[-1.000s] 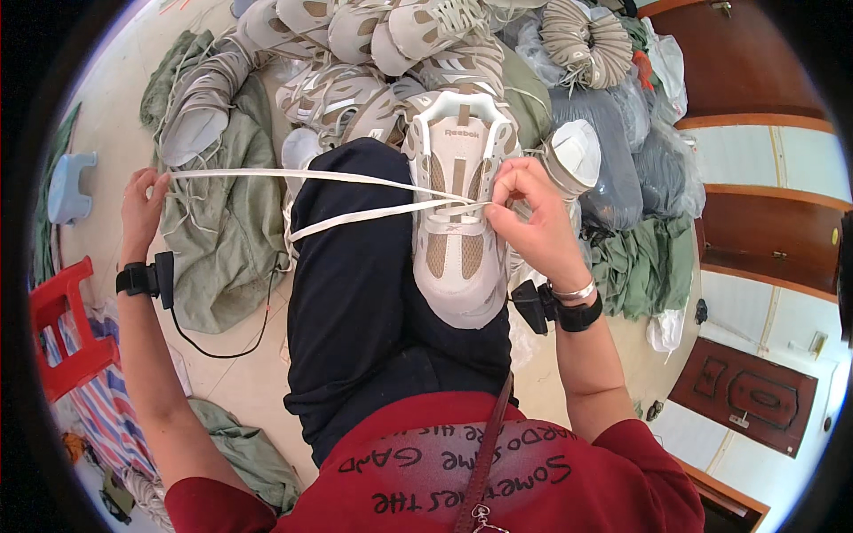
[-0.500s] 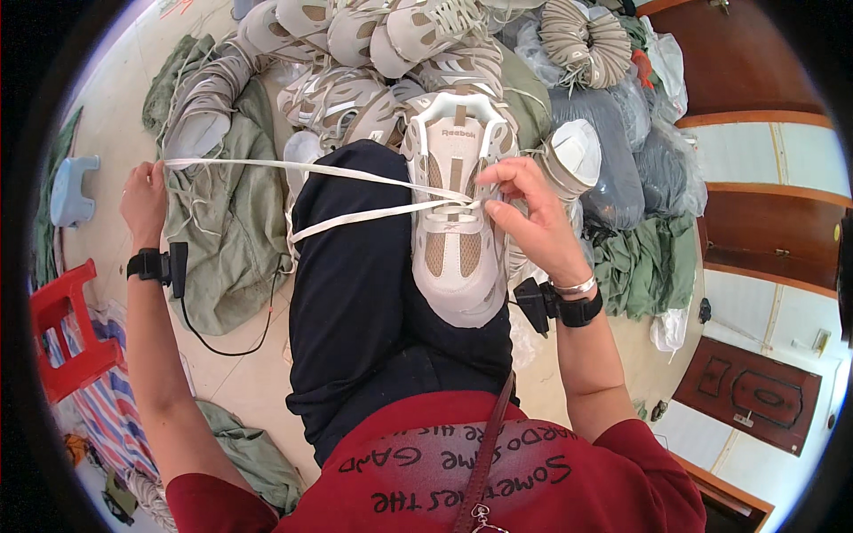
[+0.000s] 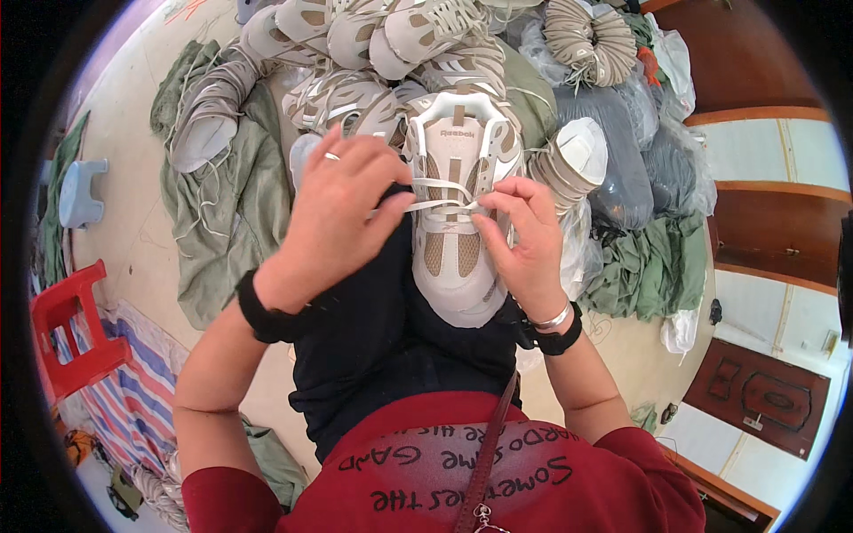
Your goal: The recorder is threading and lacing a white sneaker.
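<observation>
A beige and white sneaker (image 3: 458,266) rests across my dark-trousered legs, its toe toward me. White shoelace (image 3: 437,205) strands cross its lower eyelets and run left toward my left hand (image 3: 346,209). That hand is beside the shoe, thumb and forefinger closing on the lace; its other fingers are loosely bent. At the shoe's right eyelets, my right hand (image 3: 526,226) pinches the lace between thumb and forefinger. The upper eyelets on the right look unlaced. My left hand hides where the lace's loose part goes.
Beyond my knees lies a heap of similar sneakers (image 3: 351,102). Nested shoe parts (image 3: 569,160) and grey plastic bags (image 3: 613,169) stand at the right. Green cloth (image 3: 235,231) covers floor on the left, near a red stool (image 3: 75,329) and a blue stool (image 3: 82,191).
My left hand has come in from far left, where it held the lace stretched out, to the shoe's left side. The right hand stays at the right eyelets.
</observation>
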